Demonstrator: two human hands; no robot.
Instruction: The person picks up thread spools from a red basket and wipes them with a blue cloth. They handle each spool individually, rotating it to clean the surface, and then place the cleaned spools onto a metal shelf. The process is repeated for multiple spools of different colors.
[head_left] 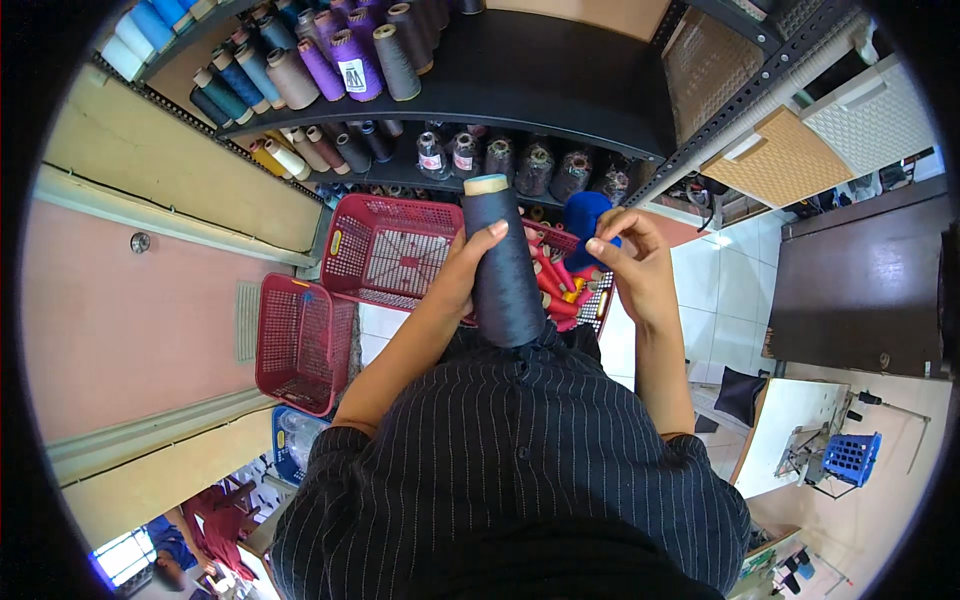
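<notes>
My left hand (pixel 459 268) is wrapped round a large dark navy cone of thread (pixel 507 275), which stands nearly upright in front of my striped shirt with its pale top end showing. To the right of it, my right hand (pixel 643 262) is raised with thumb and forefinger pinched together. Whatever sits between those fingertips is too fine to make out. A bright blue object (pixel 584 218), perhaps another thread cone, shows just behind the right fingertips. Below lie several pink and red thread cones (pixel 553 275) in a basket, partly hidden by the navy cone.
Ahead stands a black shelf (pixel 540 85) with purple, grey and blue thread cones (pixel 357 68) and several plastic-wrapped dark cones (pixel 537 170). Two red plastic baskets (pixel 345 235) (pixel 300 345) are at left. A white sewing table (pixel 795 430) with a blue basket (pixel 852 460) is at right.
</notes>
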